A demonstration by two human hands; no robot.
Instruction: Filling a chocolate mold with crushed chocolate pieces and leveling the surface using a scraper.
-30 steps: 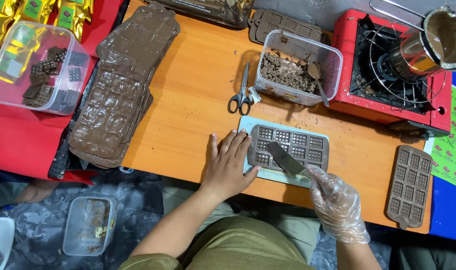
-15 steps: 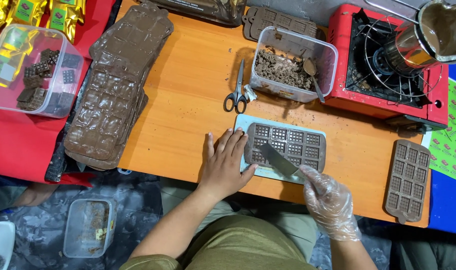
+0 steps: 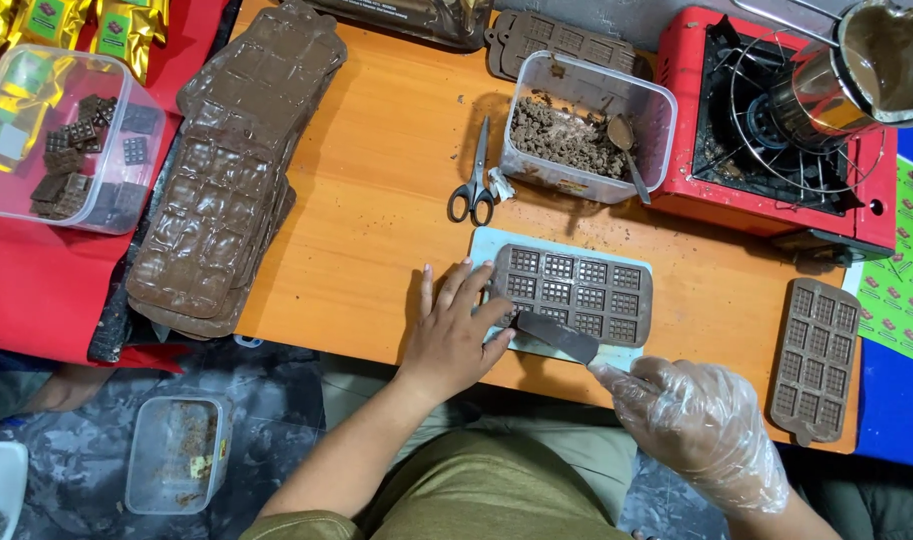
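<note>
From the head camera, the person looks down at an orange table (image 3: 376,200). The left hand (image 3: 456,325) lies flat with its fingers spread, pressing on the left end of a brown mold (image 3: 576,295) full of little squares. The mold sits on a pale blue board (image 3: 491,245) near the table's front edge. The right hand (image 3: 701,430) wears a thin clear glove and is closed around the handle of a flat metal scraper (image 3: 556,338). The blade rests on the mold's front edge, just beside the left fingertips.

It looks like the person is scraping the top of the filled mold smooth while the other hand keeps it from sliding. The next move likely needs the blade kept flat and low, and the left hand pressing firmly.

Another brown mold (image 3: 814,360) lies at the right, well apart. Behind the board are black scissors (image 3: 473,190) and a clear tub (image 3: 586,130) of brown crumbs with a spoon in it. A red stove (image 3: 696,150) holds a metal pot (image 3: 866,70) of melted brown stuff. A stack of big brown trays (image 3: 226,170) lies at the left, beside a clear box (image 3: 61,140) of small dark pieces.
</note>
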